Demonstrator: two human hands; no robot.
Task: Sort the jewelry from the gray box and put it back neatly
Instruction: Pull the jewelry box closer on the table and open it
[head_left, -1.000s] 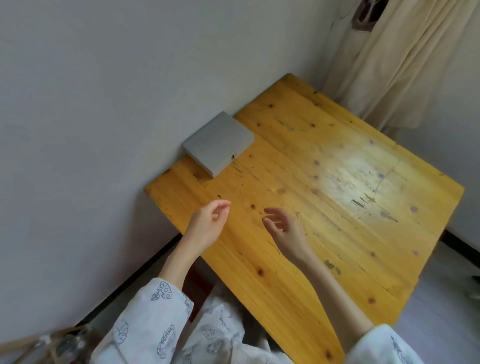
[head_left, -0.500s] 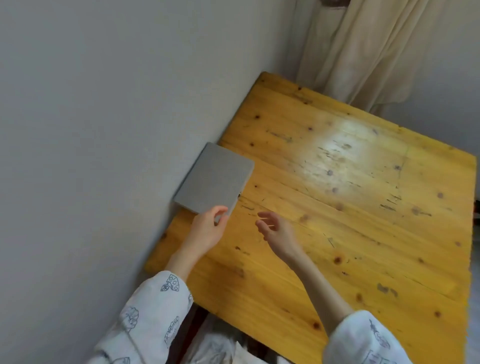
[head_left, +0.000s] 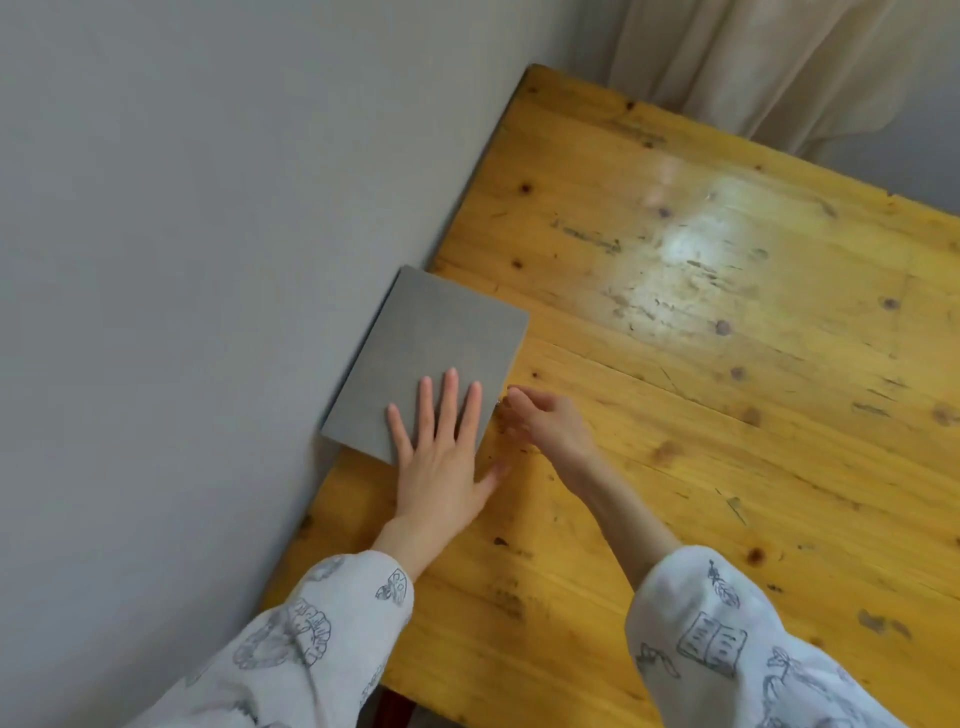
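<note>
Gray and closed, the jewelry box (head_left: 441, 348) lies flat at the left edge of the wooden table (head_left: 727, 415), its far-left side against the plain wall (head_left: 208, 260). No jewelry shows anywhere; whatever the box holds is hidden under its lid.

The left hand (head_left: 441, 467) rests palm down on the near part of the lid, fingers straight and spread, holding nothing and seemingly steadying the box. The right hand (head_left: 550, 421) sits just beside the box's right edge, its fingers loosely curled with the tips at or touching that side. A small clasp or tab may be there, but it is too small and blurred to be sure, and I cannot tell whether the fingertips pinch anything.

As a judgement, the task is at its very beginning: the box is not yet opened, nothing has been taken out, sorted or returned. Opening the lid, emptying it, grouping the pieces and putting them back neatly all lie ahead.

No brand, label or writing can be read on the box, table or wall. The sleeves (head_left: 727, 649) carry printed drawings, an open book and a feather among them, but no legible words. A pale curtain (head_left: 753, 67) hangs beyond the far end of the table.
</note>
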